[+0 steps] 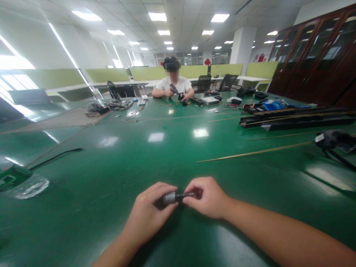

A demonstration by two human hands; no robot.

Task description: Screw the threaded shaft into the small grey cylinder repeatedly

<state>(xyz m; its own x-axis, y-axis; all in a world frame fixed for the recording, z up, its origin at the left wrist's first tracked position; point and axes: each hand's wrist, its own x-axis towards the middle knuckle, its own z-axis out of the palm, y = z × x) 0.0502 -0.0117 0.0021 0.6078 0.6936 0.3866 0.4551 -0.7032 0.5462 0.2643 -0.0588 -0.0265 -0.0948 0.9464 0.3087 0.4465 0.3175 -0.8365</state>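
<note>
Just above the green tabletop (133, 148), my left hand (148, 209) is closed around a grey metal cylinder (170, 198) with a darker collar. A thin dark ridged shaft (187, 194) sticks out of the cylinder toward the right. My right hand (208, 198) pinches the outer end of this shaft between thumb and fingers. Cylinder and shaft lie in one line, roughly level. Fingers hide part of both ends, and the part's exact kind cannot be made out.
A clear bottle (30, 185) lies at the left, near a black rod (57, 157). Long thin brass-coloured rods (250, 152) and black channels (294, 120) are at the right, beside a black device (333, 141). Across the table a person (182, 85) holds a power drill (174, 89).
</note>
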